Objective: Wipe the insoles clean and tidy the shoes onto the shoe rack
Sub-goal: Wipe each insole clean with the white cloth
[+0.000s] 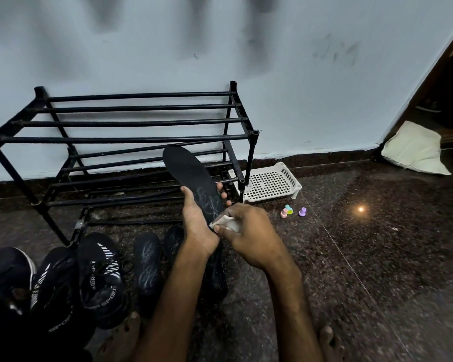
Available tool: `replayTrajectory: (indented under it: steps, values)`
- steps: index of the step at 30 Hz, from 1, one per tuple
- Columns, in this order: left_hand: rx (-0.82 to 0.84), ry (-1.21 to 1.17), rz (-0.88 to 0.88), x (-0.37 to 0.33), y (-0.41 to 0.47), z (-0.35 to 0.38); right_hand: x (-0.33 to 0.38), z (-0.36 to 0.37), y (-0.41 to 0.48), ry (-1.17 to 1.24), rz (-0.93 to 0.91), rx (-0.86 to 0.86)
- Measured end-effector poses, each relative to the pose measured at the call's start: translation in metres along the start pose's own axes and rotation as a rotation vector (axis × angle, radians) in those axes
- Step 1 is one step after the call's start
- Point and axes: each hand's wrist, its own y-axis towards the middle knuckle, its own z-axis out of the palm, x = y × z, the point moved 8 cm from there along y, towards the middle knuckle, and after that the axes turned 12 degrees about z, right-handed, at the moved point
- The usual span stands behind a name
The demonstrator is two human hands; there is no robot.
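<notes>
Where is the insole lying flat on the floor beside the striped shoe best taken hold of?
Probably take the insole at its near end, from above: it lies flat, thin, the striped shoe crowds its left edge, so pinch across that end.

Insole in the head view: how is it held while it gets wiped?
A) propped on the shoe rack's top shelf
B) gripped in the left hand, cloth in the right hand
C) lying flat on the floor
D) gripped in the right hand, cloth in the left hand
B: the left hand grips the insole off the floor, while the right hand presses a pale cloth against its lower part.
</notes>
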Motion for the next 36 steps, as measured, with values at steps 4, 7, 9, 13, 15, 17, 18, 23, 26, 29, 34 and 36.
replayTrajectory:
  steps: [4,7,9,13,15,17,18,23,26,29,34,36]
  values:
    - [0.019,-0.036,0.013,0.000,0.000,0.003,-0.002,-0.010,0.002,-0.048,0.014,-0.148]
    - [0.041,-0.031,0.038,-0.001,-0.002,0.003,-0.014,-0.014,0.002,-0.026,0.055,-0.121]
    - [0.033,-0.041,0.045,-0.001,-0.001,0.001,-0.010,-0.008,0.001,0.021,0.040,0.006]
    - [0.054,-0.065,0.042,-0.001,-0.003,0.007,-0.006,-0.012,0.005,0.010,0.027,-0.114]
    - [0.064,-0.058,0.051,-0.002,-0.003,0.007,-0.012,-0.018,0.006,-0.026,0.070,-0.174]
    - [0.056,-0.056,0.064,-0.003,-0.002,0.003,-0.014,-0.015,0.005,-0.022,0.083,-0.082]
    - [0.045,-0.057,0.064,-0.003,-0.001,0.002,-0.010,-0.011,0.004,-0.009,0.075,-0.012]
    - [0.060,-0.077,0.029,0.003,-0.006,0.007,-0.004,-0.013,0.006,-0.036,0.061,-0.151]
    - [0.066,-0.082,0.045,0.002,-0.004,0.005,-0.017,-0.017,0.007,-0.078,0.129,-0.128]
    - [0.065,-0.083,0.044,0.003,-0.003,0.002,-0.007,-0.009,0.003,-0.005,0.084,0.032]
    - [0.088,-0.054,0.043,0.001,-0.007,0.006,-0.015,-0.017,0.006,-0.077,0.128,-0.137]
    - [0.082,-0.054,0.060,-0.001,-0.006,0.004,-0.016,-0.014,0.005,-0.036,0.113,-0.053]
